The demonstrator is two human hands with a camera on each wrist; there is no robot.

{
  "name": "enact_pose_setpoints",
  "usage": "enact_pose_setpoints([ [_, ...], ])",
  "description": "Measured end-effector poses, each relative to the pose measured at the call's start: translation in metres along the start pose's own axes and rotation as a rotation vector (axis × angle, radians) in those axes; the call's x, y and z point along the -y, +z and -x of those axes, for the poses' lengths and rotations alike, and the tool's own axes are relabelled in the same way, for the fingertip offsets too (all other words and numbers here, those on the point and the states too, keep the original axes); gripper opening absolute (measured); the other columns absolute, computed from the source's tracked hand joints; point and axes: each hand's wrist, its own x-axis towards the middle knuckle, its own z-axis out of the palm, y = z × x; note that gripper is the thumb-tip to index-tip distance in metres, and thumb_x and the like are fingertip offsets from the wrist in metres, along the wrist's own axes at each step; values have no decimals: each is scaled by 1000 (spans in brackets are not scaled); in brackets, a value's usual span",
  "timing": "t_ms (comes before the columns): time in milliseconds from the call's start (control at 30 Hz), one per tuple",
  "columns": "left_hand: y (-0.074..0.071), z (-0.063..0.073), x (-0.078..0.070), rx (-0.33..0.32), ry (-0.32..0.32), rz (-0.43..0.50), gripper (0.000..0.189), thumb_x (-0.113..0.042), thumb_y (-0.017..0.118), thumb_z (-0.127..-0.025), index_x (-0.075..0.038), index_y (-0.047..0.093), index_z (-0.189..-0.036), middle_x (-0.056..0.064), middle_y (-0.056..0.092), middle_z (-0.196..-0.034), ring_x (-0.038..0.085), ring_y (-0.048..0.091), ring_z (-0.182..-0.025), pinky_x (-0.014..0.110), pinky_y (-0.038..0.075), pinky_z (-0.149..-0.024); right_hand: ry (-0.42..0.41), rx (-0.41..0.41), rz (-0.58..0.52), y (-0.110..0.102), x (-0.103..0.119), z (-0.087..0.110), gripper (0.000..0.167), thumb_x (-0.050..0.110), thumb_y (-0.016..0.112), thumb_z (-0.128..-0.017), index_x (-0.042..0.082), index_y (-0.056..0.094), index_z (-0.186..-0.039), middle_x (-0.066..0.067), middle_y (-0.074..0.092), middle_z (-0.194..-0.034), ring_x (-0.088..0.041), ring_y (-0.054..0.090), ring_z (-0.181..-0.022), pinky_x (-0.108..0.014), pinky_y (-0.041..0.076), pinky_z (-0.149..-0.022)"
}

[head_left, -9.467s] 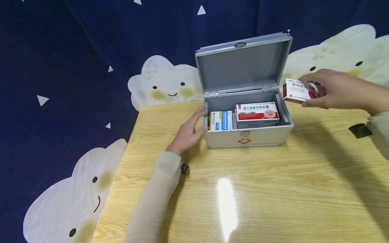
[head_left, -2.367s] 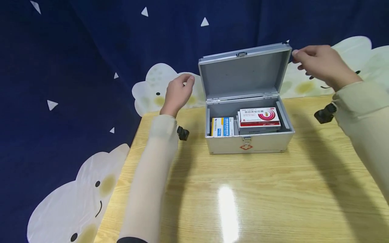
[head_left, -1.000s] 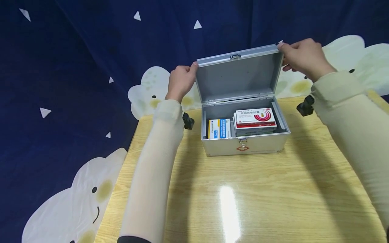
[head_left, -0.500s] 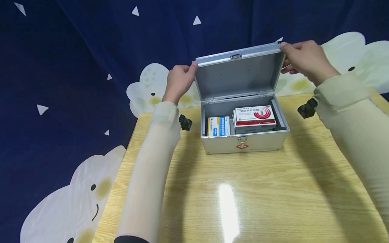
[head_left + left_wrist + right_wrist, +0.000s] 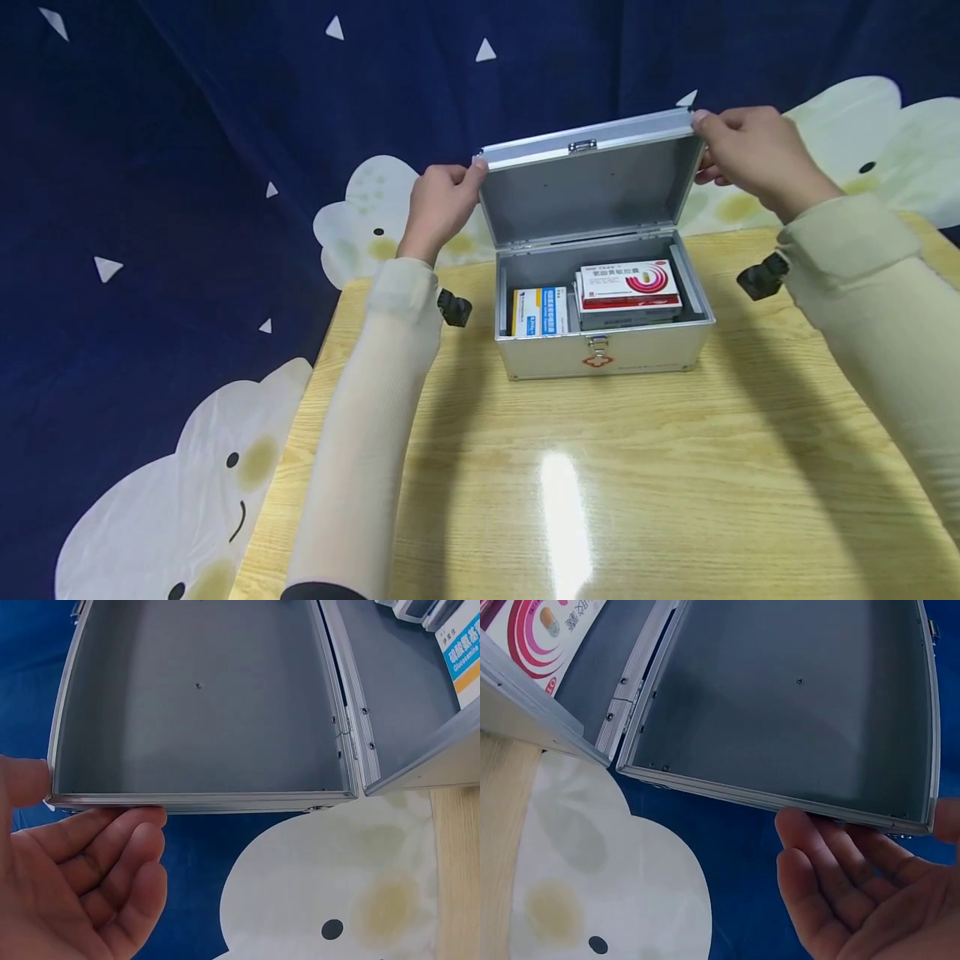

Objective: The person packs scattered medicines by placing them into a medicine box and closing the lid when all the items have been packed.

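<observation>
A silver first-aid case [image 5: 652, 354] with a red cross stands on the table, its hinged lid [image 5: 588, 196] raised and leaning slightly forward. At the lid's front left corner my left hand [image 5: 441, 204] grips the rim, thumb on the front edge and fingers along the side. My right hand [image 5: 765, 158] holds the opposite corner in the same manner; the right wrist view shows its curled fingers [image 5: 832, 877] against the lid's side. Inside the case, a white medicine box [image 5: 618, 281] with pink rings tops a stack. A blue-and-yellow medicine box [image 5: 540, 312] sits at the left.
The wooden table [image 5: 637, 483] extends in front of the case, with a bright reflection on it. Behind hangs a dark blue curtain [image 5: 225, 150] with white clouds and triangles. A metal latch [image 5: 597, 346] is on the case's front.
The ringed medicine box, earlier in my right hand, now lies on the stack. Both hands have moved up onto the lid's corners, and the lid has tipped slightly forward.
</observation>
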Motion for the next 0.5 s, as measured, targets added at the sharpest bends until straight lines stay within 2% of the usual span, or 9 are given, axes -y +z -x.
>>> enact_pose_setpoints([
  [100,0,2,0,-9,1,2,50,-52,45,-101,-14,59,-71,-1,55,-69,15,44,-63,27,32,-56,-17,0,-28,-2,0,1,74,59,31,-100,-2,52,-136,7,62,-84,6,60,-63,-13,48,-59],
  [200,0,4,0,-17,7,3,50,-51,45,-101,-15,56,-68,-2,49,-64,14,42,-60,26,29,-54,-29,-3,-49,-4,-1,2,69,58,33,-100,-1,55,-127,17,57,-73,7,60,-61,-13,49,-59],
  [500,2,11,-1,-30,37,7,47,-49,46,-100,-12,65,-78,-2,53,-68,15,45,-64,26,32,-57,-36,-9,-52,-5,-6,10,61,58,35,-100,3,56,-119,17,57,-76,7,60,-65,-11,49,-60],
])
